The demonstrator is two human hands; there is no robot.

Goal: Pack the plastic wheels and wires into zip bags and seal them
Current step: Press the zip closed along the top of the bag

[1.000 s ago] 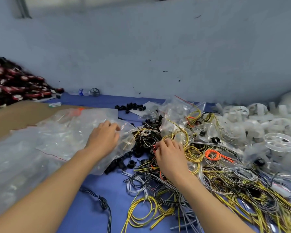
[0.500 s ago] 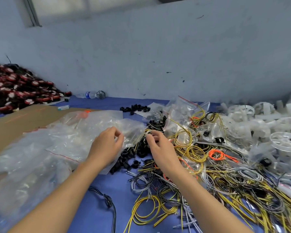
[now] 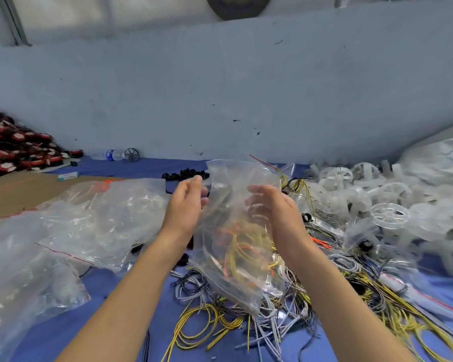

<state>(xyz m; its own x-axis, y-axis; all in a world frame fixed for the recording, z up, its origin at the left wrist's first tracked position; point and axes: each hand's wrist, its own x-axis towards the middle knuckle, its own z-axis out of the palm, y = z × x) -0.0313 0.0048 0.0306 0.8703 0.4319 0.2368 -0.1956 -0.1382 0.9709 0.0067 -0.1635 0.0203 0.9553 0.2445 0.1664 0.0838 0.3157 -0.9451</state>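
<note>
Two hands hold one clear zip bag (image 3: 230,257) above the wires (image 3: 372,296): left hand (image 3: 185,207) pinches its edge, right hand (image 3: 277,215) curls round it.

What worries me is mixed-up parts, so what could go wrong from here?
1. The zip bag hangs between the left hand and right hand directly over the tangled wires. If it slips, anything in it could merge with that pile.
2. The wires look interwoven, so lifting one bundle may drag others along.
3. Small black rings lie close by and could get swept in.
</note>
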